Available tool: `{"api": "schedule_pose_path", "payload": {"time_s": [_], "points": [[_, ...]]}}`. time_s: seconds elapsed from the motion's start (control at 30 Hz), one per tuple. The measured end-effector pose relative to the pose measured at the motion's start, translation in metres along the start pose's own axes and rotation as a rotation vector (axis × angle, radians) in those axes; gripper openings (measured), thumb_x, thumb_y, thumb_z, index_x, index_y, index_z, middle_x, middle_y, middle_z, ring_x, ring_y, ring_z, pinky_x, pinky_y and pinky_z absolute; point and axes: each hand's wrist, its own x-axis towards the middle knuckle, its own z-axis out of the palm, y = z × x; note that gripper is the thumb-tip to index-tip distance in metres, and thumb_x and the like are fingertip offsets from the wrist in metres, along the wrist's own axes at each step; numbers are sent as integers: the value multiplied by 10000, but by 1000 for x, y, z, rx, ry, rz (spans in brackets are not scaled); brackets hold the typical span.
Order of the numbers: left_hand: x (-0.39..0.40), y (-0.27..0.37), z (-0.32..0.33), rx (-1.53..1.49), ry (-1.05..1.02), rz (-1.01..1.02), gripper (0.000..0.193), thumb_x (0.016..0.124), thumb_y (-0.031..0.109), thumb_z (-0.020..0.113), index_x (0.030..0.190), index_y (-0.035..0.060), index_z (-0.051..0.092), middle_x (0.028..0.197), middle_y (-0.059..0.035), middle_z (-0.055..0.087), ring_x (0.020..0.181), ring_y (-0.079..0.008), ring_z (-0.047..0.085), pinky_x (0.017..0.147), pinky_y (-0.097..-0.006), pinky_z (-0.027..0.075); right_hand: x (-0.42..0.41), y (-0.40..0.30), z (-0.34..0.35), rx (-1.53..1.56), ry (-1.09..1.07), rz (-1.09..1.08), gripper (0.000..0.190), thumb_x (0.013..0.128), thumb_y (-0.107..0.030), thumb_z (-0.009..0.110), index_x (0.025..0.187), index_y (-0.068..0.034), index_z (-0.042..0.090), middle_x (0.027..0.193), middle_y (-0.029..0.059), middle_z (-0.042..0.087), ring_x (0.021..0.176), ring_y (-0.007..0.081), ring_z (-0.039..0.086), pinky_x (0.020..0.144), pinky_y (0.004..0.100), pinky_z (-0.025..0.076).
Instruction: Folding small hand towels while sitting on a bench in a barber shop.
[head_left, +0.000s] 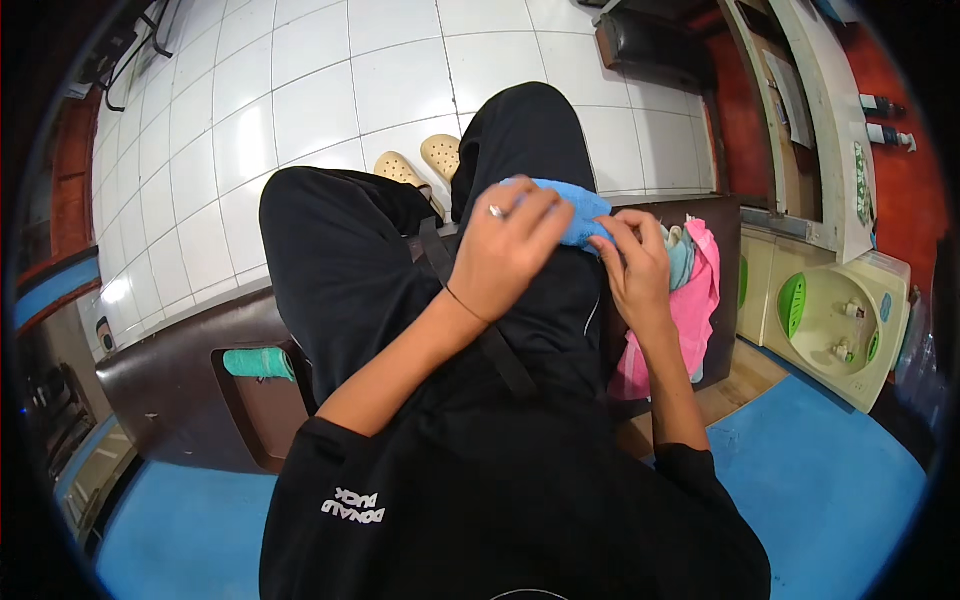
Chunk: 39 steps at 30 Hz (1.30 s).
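Note:
A blue cloth (591, 210), folded or bunched, lies across my raised right thigh. My left hand (517, 240), with a ring and a thin band at the wrist, is over the cloth's left part; its fingers are blurred, and whether they pinch the fabric is hard to tell. The cloth's right edge is pinched between the thumb and fingers of my right hand (636, 259). Beside my right forearm, a pink cloth (694, 315) and a grey-green cloth (680, 259) lie on the brown bench. To my left, a rolled green cloth (259, 364) rests in a brown tray (266, 420).
I sit on a dark brown bench (176, 390). A cream water dispenser (825, 322) stands at the right, below an open-fronted shelf (795, 112). Beige clogs (397, 168) are on the white tiled floor (315, 82). A black padded seat (649, 49) is farther off.

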Motion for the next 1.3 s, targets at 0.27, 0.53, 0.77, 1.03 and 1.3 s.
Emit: {"api": "schedule_pose_path", "payload": {"time_s": [0.27,0.53,0.77,1.03,1.3], "points": [[-14,3,14,-16,-32,10,333,729,45,670,1050,-34,639,1015,-120,615,943,-273,601,844,-395,491,16,4,7,91,64,112,121,887,-92,663,939,11,627,846,126,628,717,204,591,640,306,461],[20,-28,33,-159,-237,-90,111,825,118,640,907,43,651,881,-100,627,863,-279,621,770,-397,486,42,23,16,172,79,417,405,963,-341,547,816,28,625,705,153,596,656,297,596,657,394,465],[24,-45,24,-253,-435,-151,160,864,196,633,973,91,687,914,-90,671,830,-298,635,697,-424,488,41,18,-17,741,-443,935,531,974,-536,457,962,-25,602,747,82,610,608,159,623,564,248,490],[-23,-3,-11,-380,-335,-189,192,817,201,690,989,114,685,1017,-17,634,984,-215,586,852,-391,383,-1,2,-28,980,-377,746,328,929,-126,642,1225,13,616,1027,65,655,869,100,602,759,237,495],[-13,-15,-54,-471,-400,-323,865,640,403,848,1361,113,468,1140,-192,567,1053,-344,580,915,-418,441,-4,-34,-47,708,-362,385,250,858,-24,693,1092,64,680,1072,113,663,917,112,593,782,233,470]]}}
